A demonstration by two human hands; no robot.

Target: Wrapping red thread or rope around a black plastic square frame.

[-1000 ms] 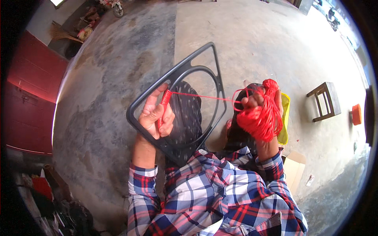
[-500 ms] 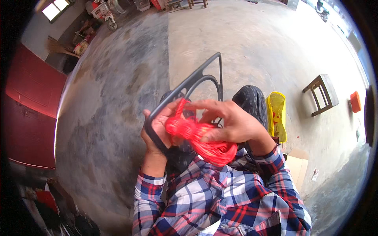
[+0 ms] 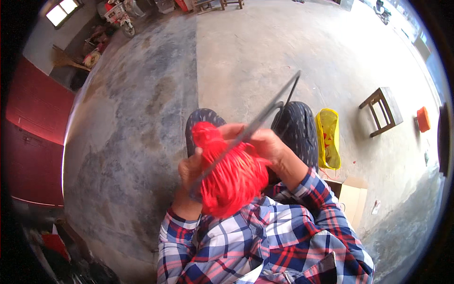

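Note:
A large red tassel (image 3: 231, 182), slightly blurred, hangs in front of my lap with its narrow bound top (image 3: 204, 132) toward the far left. My left hand (image 3: 190, 168) closes on its left side, thumb upward. On the far right side my right hand (image 3: 265, 142) grips the strands, its fingers reaching behind toward the bound top. A thin black frame (image 3: 283, 92) slants across the front of the tassel, seen nearly edge-on, from my left wrist up to the far right. Most of my left fingers are hidden behind the tassel.
A yellow mesh-sided basket (image 3: 328, 139) with red bits in it stands right of my knee. Beside it lies an open cardboard box (image 3: 355, 196). Farther right are a wooden stool (image 3: 382, 111) and an orange-red object (image 3: 423, 119). A red door (image 3: 38, 113) is at the left.
The black frame has turned nearly edge-on and swung to the right. The tassel has turned, its strands now spread broadly toward me, and my right hand has shifted to its far side.

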